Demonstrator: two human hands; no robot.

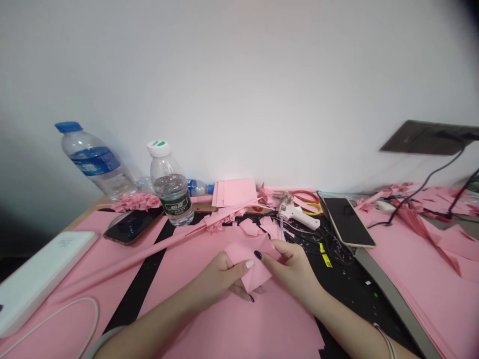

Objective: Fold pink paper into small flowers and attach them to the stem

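Observation:
A small piece of pink paper (243, 252) with crease lines is held up between both hands, over a large pink paper sheet (239, 324). My left hand (224, 274) pinches its left side, thumb on top and fingers underneath. At its right edge my right hand (290, 264) grips it, the dark-nailed thumb lying on the front. The right fingers are partly hidden behind the paper. Just beyond the hands lie folded pink paper pieces (250, 228).
Behind are a glue gun (299, 214), black cables, scissors with red and yellow handles (309, 197), and a water bottle (174, 192). A larger bottle (99, 164) leans at left near a phone (132, 227) and white power bank (45, 279). Another phone (348, 222) lies right.

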